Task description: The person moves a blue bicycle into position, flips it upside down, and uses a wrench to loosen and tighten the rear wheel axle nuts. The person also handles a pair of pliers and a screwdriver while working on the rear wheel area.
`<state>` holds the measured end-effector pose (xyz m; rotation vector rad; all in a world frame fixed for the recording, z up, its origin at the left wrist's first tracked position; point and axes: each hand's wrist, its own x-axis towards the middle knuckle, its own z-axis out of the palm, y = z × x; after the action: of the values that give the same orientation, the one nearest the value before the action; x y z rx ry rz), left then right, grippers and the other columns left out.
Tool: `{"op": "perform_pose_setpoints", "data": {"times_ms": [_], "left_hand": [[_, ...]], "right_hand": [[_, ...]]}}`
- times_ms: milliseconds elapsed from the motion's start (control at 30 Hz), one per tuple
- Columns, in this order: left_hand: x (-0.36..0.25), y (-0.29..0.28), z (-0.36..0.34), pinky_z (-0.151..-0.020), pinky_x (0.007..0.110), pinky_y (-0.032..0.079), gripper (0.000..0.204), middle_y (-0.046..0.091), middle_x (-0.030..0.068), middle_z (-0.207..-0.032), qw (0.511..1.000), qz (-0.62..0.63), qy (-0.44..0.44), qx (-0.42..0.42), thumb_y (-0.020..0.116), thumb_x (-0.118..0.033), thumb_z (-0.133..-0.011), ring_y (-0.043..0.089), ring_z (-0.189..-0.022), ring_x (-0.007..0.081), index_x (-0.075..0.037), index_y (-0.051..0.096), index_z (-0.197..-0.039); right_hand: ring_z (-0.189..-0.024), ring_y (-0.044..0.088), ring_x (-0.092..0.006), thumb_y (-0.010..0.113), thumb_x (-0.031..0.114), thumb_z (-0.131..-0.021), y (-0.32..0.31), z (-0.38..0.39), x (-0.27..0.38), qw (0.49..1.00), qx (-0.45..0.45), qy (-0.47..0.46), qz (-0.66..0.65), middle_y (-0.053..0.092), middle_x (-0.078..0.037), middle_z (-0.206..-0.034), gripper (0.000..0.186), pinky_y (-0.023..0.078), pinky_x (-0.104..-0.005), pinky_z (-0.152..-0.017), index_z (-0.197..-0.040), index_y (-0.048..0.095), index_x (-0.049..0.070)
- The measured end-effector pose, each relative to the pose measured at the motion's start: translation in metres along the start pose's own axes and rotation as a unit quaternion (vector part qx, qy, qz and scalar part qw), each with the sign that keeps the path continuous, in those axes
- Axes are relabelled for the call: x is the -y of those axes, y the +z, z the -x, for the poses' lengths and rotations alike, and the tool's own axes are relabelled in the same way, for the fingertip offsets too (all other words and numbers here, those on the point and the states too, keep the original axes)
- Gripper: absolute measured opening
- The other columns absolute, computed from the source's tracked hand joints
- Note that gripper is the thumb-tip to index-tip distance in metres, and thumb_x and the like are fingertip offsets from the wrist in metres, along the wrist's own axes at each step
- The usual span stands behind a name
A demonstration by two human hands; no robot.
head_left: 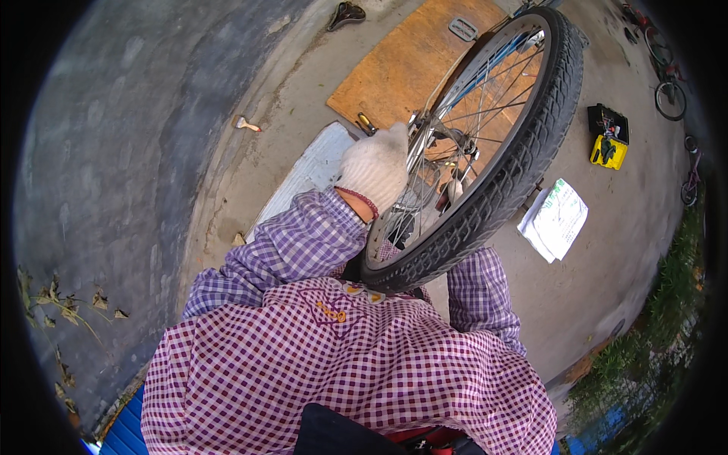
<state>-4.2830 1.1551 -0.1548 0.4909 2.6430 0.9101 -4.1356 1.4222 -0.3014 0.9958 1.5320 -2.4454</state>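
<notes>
Gloved left hand (375,167) beside a bicycle wheel (531,159)

The wheel is just right of this curled hand, whose grip I cannot tell. The right sleeve (485,292) runs behind the wheel, that hand's state hidden.

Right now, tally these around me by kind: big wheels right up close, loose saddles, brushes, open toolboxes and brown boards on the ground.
Close-up wheel: 1
Loose saddle: 1
Brush: 1
Open toolbox: 1
Brown board: 1
Total: 5
</notes>
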Motion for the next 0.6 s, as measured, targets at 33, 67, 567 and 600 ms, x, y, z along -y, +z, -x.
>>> {"op": "perform_pose_setpoints", "data": {"times_ms": [33, 67, 567, 600], "left_hand": [[-0.002, 0.001, 0.0, -0.072, 0.049, 0.059, 0.017, 0.073, 0.023, -0.09, 1.0, -0.003, -0.004, 0.0, 0.058, -0.006, -0.092, 0.075, -0.086, 0.0403, 0.001, 0.06, -0.107], [-0.005, 0.002, 0.0, -0.073, 0.05, 0.06, 0.014, 0.074, 0.0238, -0.091, 1.0, -0.012, -0.007, -0.017, 0.058, -0.008, -0.094, 0.075, -0.087, 0.041, 0.001, 0.06, -0.104], [0.007, 0.002, -0.008, -0.079, 0.051, 0.057, 0.035, 0.073, 0.0247, -0.095, 0.996, 0.037, -0.052, 0.067, 0.055, -0.008, -0.096, 0.073, -0.09, 0.0418, -0.004, 0.062, -0.13], [0.009, 0.001, -0.008, -0.079, 0.052, 0.056, 0.034, 0.073, 0.025, -0.094, 0.996, 0.043, -0.054, 0.058, 0.056, -0.01, -0.096, 0.073, -0.09, 0.0419, -0.005, 0.062, -0.13]], "right_hand": [[-0.092, 0.068, -0.0204, 0.039, 0.02, -0.112, -0.005, -0.001, -0.002, 0.996, -0.023, 0.021, -0.084, 0.071, -0.008, -0.111, 0.032, 0.056, -0.0374, -0.075, -0.122, 0.066, 0.005], [-0.091, 0.068, -0.0203, 0.039, 0.02, -0.112, -0.009, -0.003, -0.004, 0.984, -0.046, 0.042, -0.167, 0.071, -0.008, -0.11, 0.032, 0.056, -0.0372, -0.074, -0.121, 0.066, 0.005], [-0.091, 0.07, -0.0233, 0.038, 0.026, -0.112, -0.021, -0.003, -0.008, 0.937, 0.033, -0.101, 0.333, 0.072, -0.007, -0.112, 0.037, 0.058, -0.0402, -0.076, -0.124, 0.066, 0.006], [-0.092, 0.071, -0.0238, 0.037, 0.027, -0.112, -0.027, -0.005, -0.012, 0.884, 0.036, -0.146, 0.444, 0.073, -0.008, -0.115, 0.038, 0.058, -0.0408, -0.077, -0.126, 0.066, 0.007]]}}
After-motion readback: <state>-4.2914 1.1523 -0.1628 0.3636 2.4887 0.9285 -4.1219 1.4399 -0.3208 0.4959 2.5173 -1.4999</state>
